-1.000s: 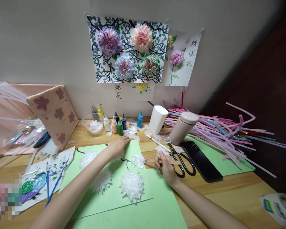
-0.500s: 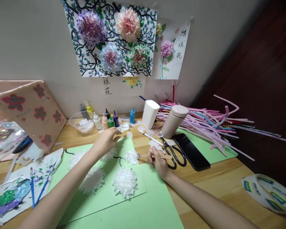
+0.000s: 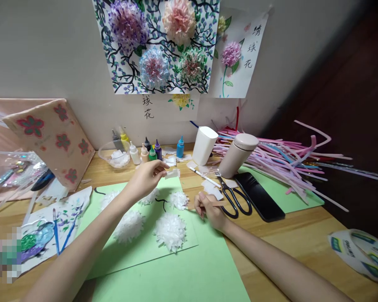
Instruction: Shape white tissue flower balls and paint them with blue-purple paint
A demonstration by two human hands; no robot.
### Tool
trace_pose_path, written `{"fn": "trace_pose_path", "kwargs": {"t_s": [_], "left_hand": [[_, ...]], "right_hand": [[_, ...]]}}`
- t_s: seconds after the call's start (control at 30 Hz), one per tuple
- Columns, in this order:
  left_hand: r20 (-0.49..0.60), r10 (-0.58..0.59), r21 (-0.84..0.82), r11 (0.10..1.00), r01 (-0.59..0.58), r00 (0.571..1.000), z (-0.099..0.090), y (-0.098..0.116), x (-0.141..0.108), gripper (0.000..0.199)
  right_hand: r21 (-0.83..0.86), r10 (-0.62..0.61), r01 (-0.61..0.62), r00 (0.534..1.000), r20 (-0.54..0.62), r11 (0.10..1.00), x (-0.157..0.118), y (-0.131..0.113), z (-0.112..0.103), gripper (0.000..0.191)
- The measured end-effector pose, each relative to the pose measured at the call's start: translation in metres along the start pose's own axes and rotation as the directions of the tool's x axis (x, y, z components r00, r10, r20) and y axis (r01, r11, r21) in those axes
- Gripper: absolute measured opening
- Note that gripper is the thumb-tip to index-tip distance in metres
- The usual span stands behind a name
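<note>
While the right hand [image 3: 209, 208] grips the wooden stick [image 3: 219, 203], its fingers are curled around the shaft, with one end protruding to their right, toward the scissors [image 3: 234, 200], and the other pointing left, toward the small white flower [image 3: 178, 200]. Whether that left end touches the petals cannot be told. The left hand [image 3: 146, 178] arches over the green sheet [image 3: 145, 250], thumb and forefinger bent toward each other. Just beyond those fingertips is a paper piece [image 3: 172, 173]; whether it is pinched cannot be determined. The large white flower [image 3: 170, 230] lies on the wearer's side of both sets of fingers.

For good control, the stick should be held lightly but without slack, and guided from the fingers rather than the forearm. Its left end should be kept low and level, since the ruffled petals would probably crush or snag under side pressure. The paper piece is best taken by one edge, between fingertip pads. The left forearm passes over other blooms and should be kept raised to avoid flattening them.
</note>
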State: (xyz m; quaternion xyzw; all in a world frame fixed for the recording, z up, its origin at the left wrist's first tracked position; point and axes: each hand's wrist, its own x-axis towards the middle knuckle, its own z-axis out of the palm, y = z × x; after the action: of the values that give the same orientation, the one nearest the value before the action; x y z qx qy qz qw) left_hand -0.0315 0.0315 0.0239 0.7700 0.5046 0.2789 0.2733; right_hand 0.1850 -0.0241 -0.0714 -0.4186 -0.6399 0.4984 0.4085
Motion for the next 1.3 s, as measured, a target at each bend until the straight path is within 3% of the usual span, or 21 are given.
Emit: {"fn": "trace_pose_path", "kwargs": {"t_s": [0.13, 0.3, 0.53, 0.6, 0.73, 0.87, 1.07, 1.3], "left_hand": [[0.096, -0.021, 0.036, 0.999, 0.018, 0.995, -0.001, 0.006, -0.003, 0.015], [0.148, -0.037, 0.068, 0.997, 0.028, 0.988, -0.004, 0.009, -0.005, 0.015], [0.279, -0.061, 0.045, 0.998, 0.051, 0.958, -0.009, 0.009, -0.006, 0.017], [0.342, -0.072, 0.011, 0.997, 0.073, 0.937, -0.009, 0.008, -0.006, 0.017], [0.51, -0.115, -0.014, 0.99, 0.142, 0.852, -0.003, 0.005, -0.006, 0.019], [0.574, -0.104, 0.038, 0.994, 0.1, 0.812, 0.012, 0.005, -0.009, 0.019], [0.488, -0.147, 0.246, 0.969, 0.026, 0.861, 0.033, 0.008, -0.017, 0.016], [0.333, -0.148, 0.425, 0.905, -0.008, 0.931, 0.041, 0.003, -0.017, 0.019]], "right_hand": [[-0.061, -0.016, 0.018, 0.999, 0.04, 0.998, -0.001, 0.0, 0.0, 0.052], [-0.094, -0.043, 0.04, 0.999, -0.029, 0.995, -0.003, 0.0, 0.0, 0.057], [-0.166, -0.075, 0.092, 0.991, 0.107, 0.982, 0.0, 0.0, 0.001, 0.051], [-0.145, -0.068, 0.086, 0.99, 0.124, 0.986, 0.001, 0.0, 0.001, 0.05], [-0.087, -0.045, 0.058, 0.988, 0.147, 0.994, 0.003, -0.001, 0.002, 0.049], [-0.073, -0.037, 0.047, 0.99, 0.134, 0.996, 0.003, -0.002, 0.001, 0.048], [-0.096, -0.028, 0.04, 0.992, 0.125, 0.995, 0.002, -0.002, 0.001, 0.048], [-0.083, -0.058, 0.066, 0.993, 0.104, 0.994, 0.002, -0.005, 0.001, 0.048]]}}
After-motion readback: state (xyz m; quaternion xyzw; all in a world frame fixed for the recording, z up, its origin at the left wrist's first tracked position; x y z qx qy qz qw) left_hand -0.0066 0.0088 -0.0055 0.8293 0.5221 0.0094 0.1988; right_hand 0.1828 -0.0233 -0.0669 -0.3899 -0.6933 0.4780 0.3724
